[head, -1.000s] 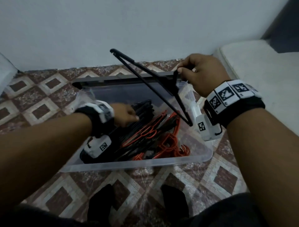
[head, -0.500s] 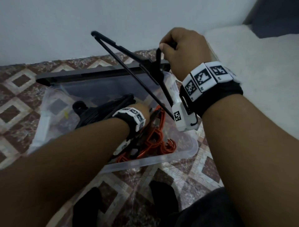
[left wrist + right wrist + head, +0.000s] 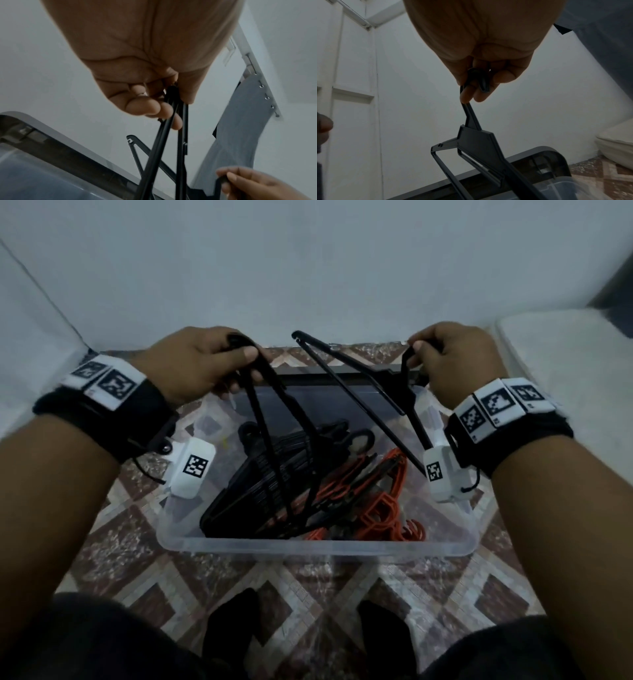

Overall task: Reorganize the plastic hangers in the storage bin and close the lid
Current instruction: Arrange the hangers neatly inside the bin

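Note:
A clear plastic bin (image 3: 318, 546) stands on the floor, its dark lid (image 3: 325, 379) upright behind it. Inside lie a stack of black hangers (image 3: 253, 487) on the left and orange hangers (image 3: 376, 505) on the right. My left hand (image 3: 239, 356) grips the top of a black hanger (image 3: 274, 446) that dangles into the bin; the grip (image 3: 164, 108) shows in the left wrist view. Over the bin's back right corner, my right hand (image 3: 421, 350) pinches the hook of a second black hanger (image 3: 370, 385). In the right wrist view that hanger (image 3: 479, 146) hangs below the fingers (image 3: 471, 94).
Patterned tile floor (image 3: 308, 583) surrounds the bin, with a plain wall close behind the lid. A white cushion (image 3: 565, 364) lies at the right. My feet in dark socks (image 3: 233, 628) are just in front of the bin. A grey cloth (image 3: 240, 121) hangs from wall hooks.
My left hand has come up out of the bin holding a black hanger. The right hand still holds its hanger, now further right and level with the left.

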`<action>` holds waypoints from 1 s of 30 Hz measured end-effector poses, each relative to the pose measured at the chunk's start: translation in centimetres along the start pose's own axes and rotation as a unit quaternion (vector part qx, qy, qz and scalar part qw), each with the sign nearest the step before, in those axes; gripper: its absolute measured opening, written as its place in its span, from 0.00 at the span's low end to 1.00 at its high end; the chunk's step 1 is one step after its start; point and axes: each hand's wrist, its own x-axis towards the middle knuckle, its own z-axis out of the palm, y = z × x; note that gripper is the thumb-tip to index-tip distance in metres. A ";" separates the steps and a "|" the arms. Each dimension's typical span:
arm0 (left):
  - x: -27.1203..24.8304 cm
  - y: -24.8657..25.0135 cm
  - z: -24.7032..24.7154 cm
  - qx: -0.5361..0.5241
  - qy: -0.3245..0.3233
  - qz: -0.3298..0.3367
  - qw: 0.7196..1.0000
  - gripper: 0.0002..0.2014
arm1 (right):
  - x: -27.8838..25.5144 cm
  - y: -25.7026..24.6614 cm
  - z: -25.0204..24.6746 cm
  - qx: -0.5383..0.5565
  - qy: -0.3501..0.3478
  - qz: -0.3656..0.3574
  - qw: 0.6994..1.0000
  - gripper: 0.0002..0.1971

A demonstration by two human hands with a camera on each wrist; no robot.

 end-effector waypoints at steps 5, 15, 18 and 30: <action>-0.5 -2.4 -2.0 -0.164 0.058 0.011 0.985 0.11 | -0.2 -0.6 0.7 0.033 -0.038 -0.002 0.999 0.10; -0.2 -3.6 -3.9 -0.317 0.094 0.019 0.943 0.11 | -0.6 -2.8 1.5 0.060 -0.085 -0.041 0.994 0.17; -0.2 -4.3 -3.7 -0.343 0.102 -0.001 0.934 0.10 | -0.7 -3.1 1.6 0.116 -0.099 -0.043 0.987 0.15; 1.6 -8.9 1.3 -0.205 0.100 -0.263 0.937 0.14 | -0.3 -3.5 2.3 0.167 -0.195 -0.028 0.966 0.24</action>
